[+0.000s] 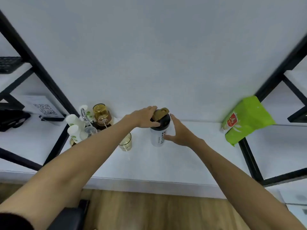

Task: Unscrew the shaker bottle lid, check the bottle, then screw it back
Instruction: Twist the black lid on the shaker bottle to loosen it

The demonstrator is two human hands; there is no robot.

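Note:
A white shaker bottle (157, 137) with black lettering stands upright on the white counter (182, 155), close to the wall. Its black lid (164, 121) with a gold flip cap (160, 113) sits on top. My left hand (144, 117) grips the lid from the left, with fingers over the cap and thumb on the lid's front rim. My right hand (179, 131) is beside the bottle's right side, fingers spread; its thumb touches the bottle body, and the fingers stand slightly off the lid.
A small clear glass (125, 141) stands just left of the bottle, under my left forearm. Further left are white paper cups (74, 123), an amber glass jar (101, 114) and a metal tap. A green bag (245, 120) leans at the right. Black shelf frames flank both sides.

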